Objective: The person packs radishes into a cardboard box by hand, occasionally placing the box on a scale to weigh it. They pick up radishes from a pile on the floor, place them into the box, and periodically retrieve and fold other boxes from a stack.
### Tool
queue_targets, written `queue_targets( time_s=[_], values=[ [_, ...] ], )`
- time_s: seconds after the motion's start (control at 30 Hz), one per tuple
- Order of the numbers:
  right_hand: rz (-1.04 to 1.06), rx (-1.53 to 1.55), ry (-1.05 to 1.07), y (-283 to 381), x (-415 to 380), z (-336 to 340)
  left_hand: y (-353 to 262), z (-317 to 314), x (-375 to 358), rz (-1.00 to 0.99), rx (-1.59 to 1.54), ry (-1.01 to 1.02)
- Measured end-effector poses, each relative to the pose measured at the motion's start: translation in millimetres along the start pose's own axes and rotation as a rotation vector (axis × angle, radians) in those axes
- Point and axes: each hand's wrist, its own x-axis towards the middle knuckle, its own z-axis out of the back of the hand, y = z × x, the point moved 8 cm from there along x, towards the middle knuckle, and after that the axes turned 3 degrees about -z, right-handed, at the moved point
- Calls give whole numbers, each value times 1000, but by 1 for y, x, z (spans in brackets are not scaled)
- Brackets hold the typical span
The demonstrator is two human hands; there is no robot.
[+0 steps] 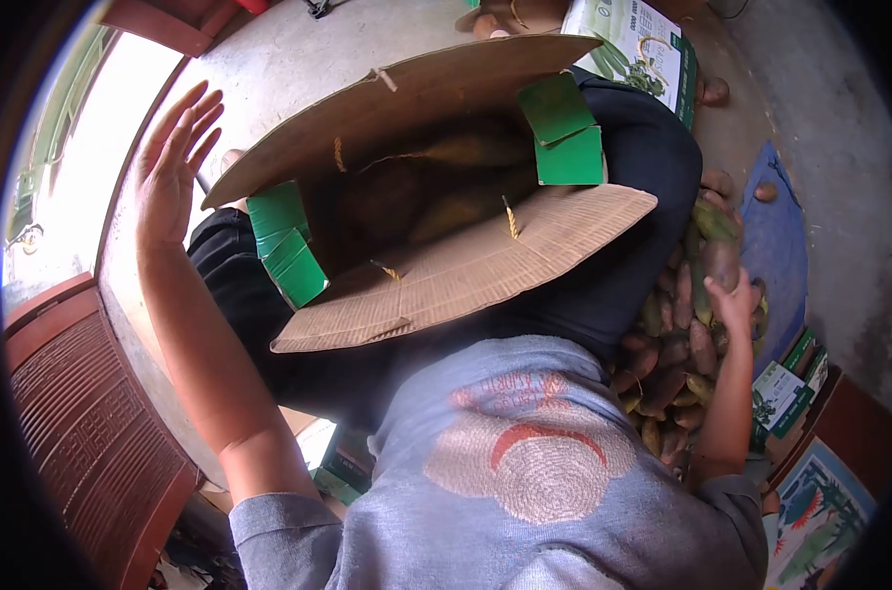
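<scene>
An open cardboard box (466,270) with green inner tabs sits between my legs, its brown flaps spread apart. Several long tubers (475,149), which look like sweet potatoes, lie in its shadowed inside. To the left of the box, my left hand (174,162) is raised with fingers spread and holds nothing. On the right, my right hand (731,300) is closed round a brownish sweet potato (721,264) at the edge of a heap of sweet potatoes (667,379). The hand is slightly blurred.
A white and green printed box (638,49) stands beyond my knee. Blue sheeting (775,251) lies right of the heap, with another green and white carton (785,393) below it. A carved reddish-brown wooden panel (92,433) is at the left.
</scene>
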Motion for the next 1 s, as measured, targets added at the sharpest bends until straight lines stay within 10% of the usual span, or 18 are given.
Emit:
queue_targets(
  time_s=[0.13,0.4,0.67,1.0],
  values=[
    [271,306,-32,155,-8,58,3,-14,-5,-89,-41,103],
    [1165,-191,279,424,-119,-14,-4,-49,-22,-120,-29,320],
    [1177,-917,908,455,-170,-229,-6,-60,-30,-52,-134,416],
    [1266,-565,706,488,-170,-201,1,-58,-26,2,-158,406]
  ],
)
